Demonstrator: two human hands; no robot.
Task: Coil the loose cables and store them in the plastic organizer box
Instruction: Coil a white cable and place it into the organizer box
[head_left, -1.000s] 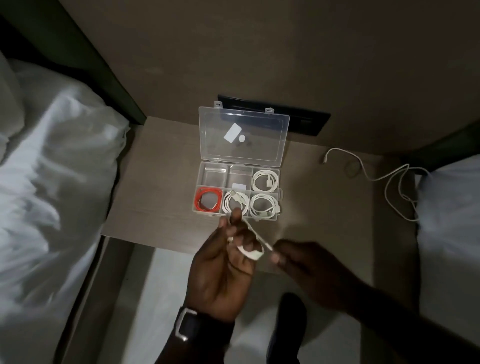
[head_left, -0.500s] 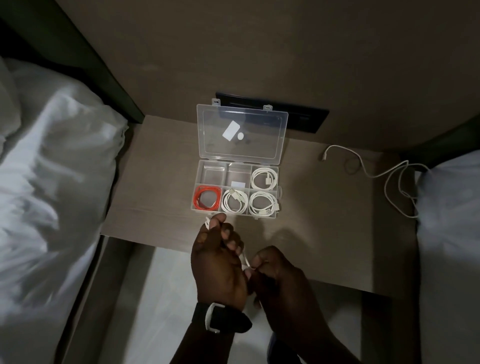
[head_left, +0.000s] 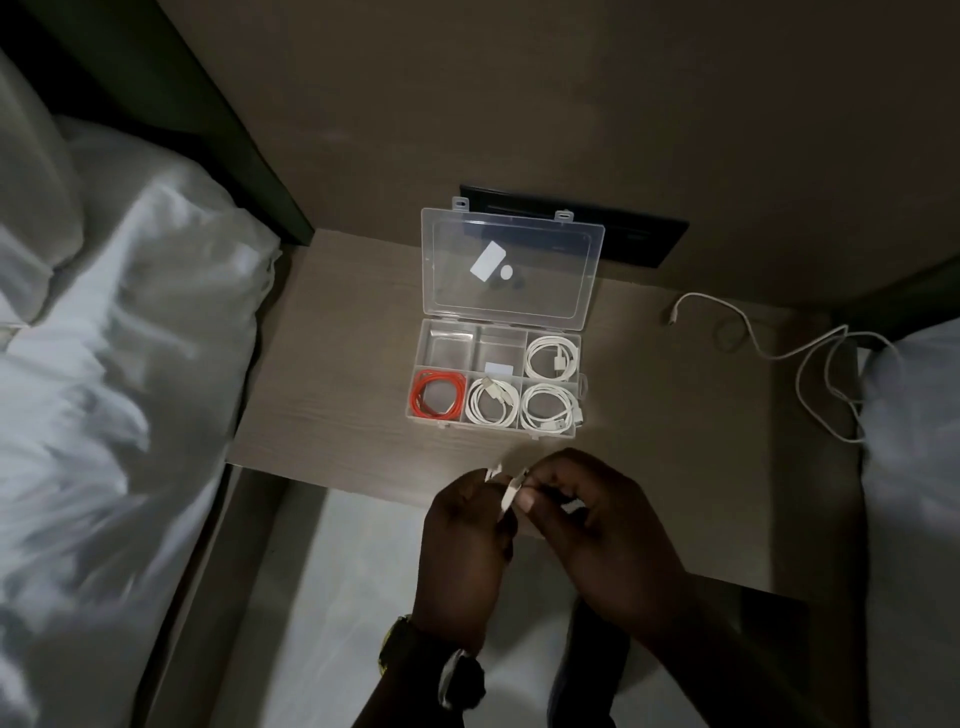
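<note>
A clear plastic organizer box (head_left: 579, 387) stands open on the nightstand, its lid (head_left: 514, 262) tipped back against the wall. A coiled red cable (head_left: 437, 401) fills the front left compartment. Coiled white cables lie in the front middle (head_left: 491, 406), front right (head_left: 549, 408) and back right (head_left: 551, 357) compartments. My left hand (head_left: 465, 545) and my right hand (head_left: 597, 525) meet just in front of the box, both pinching a small white cable (head_left: 508, 491) that is mostly hidden in my fingers. A loose white cable (head_left: 802, 364) sprawls at the nightstand's right edge.
The nightstand (head_left: 332, 364) sits between a white-sheeted bed (head_left: 114, 405) on the left and another bed (head_left: 914, 467) on the right. A dark wall panel (head_left: 644, 244) is behind the lid. The back left and back middle compartments hold no cable.
Both hands have shifted right and come together over the white cable; the right hand now sits higher, level with the left. The view has tilted slightly.
</note>
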